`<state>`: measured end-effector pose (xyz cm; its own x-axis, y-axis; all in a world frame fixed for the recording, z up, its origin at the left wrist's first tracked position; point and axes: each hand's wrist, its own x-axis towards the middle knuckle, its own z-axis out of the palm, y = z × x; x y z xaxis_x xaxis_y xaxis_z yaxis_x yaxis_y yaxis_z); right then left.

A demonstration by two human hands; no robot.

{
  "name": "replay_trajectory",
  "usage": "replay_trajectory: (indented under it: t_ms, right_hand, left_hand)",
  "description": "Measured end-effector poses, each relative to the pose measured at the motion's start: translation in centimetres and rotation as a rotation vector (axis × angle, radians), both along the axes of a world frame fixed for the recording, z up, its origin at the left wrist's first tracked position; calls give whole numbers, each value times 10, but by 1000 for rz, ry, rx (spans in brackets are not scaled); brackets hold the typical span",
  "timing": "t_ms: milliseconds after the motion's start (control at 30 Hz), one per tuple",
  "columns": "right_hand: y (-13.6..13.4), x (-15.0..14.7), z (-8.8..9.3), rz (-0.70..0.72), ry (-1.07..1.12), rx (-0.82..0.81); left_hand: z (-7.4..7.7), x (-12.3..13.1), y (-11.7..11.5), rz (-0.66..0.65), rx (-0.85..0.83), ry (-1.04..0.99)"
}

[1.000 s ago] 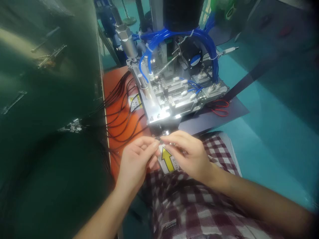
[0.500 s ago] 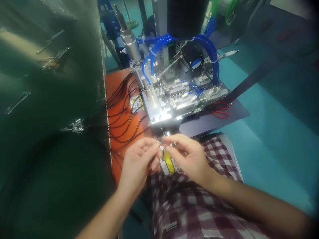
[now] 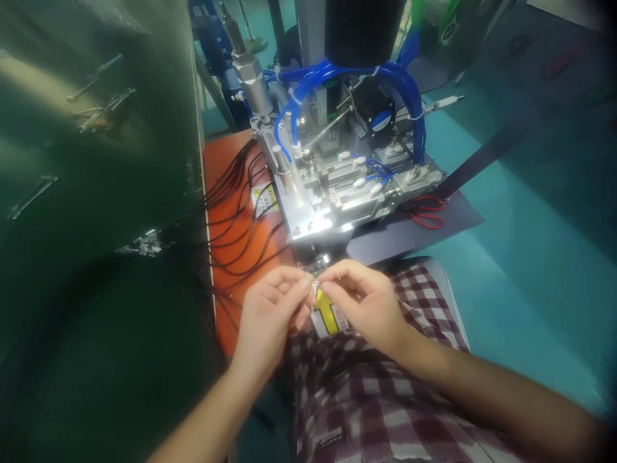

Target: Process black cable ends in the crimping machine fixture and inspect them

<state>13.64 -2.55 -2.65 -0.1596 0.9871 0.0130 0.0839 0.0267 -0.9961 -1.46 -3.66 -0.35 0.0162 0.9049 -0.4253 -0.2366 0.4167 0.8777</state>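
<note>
My left hand (image 3: 270,315) and my right hand (image 3: 369,302) meet fingertip to fingertip just in front of a small metal machine (image 3: 337,186) with blue air hoses (image 3: 337,71). Both hands pinch a tiny part (image 3: 313,278) between thumb and fingers; it is too small to name. Under the hands a white label with a yellow arrow (image 3: 328,315) shows on the machine's front edge. Several thin black wires (image 3: 241,212) run from the left across an orange mat (image 3: 226,167) toward the machine.
A dark green panel (image 3: 96,193) fills the left side. Red-handled scissors (image 3: 427,212) lie on a dark sheet right of the machine. The teal table (image 3: 520,244) stretches to the right. My checked shirt (image 3: 385,399) is below the hands.
The view shifted slightly. My right hand's fingers drew closer to the left hand's pinch, and both hands stay at the machine's front edge.
</note>
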Motion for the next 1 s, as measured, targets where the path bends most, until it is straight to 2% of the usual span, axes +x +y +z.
replay_trajectory:
  t_ms: [133, 367, 600, 800, 1000]
  right_hand:
    - [7, 0, 2, 57, 61, -220]
    - [3, -2, 16, 128, 67, -239]
    - [5, -7, 20, 185, 244, -470]
    - [6, -4, 18, 148, 290, -421]
    - [6, -6, 15, 99, 231, -386]
  left_hand:
    - [0, 2, -1, -18, 7, 25]
    - [0, 2, -1, -21, 53, 29]
    - [4, 3, 1, -45, 81, -95]
    - [6, 3, 3, -41, 55, -85]
    - [5, 2, 2, -59, 55, -98]
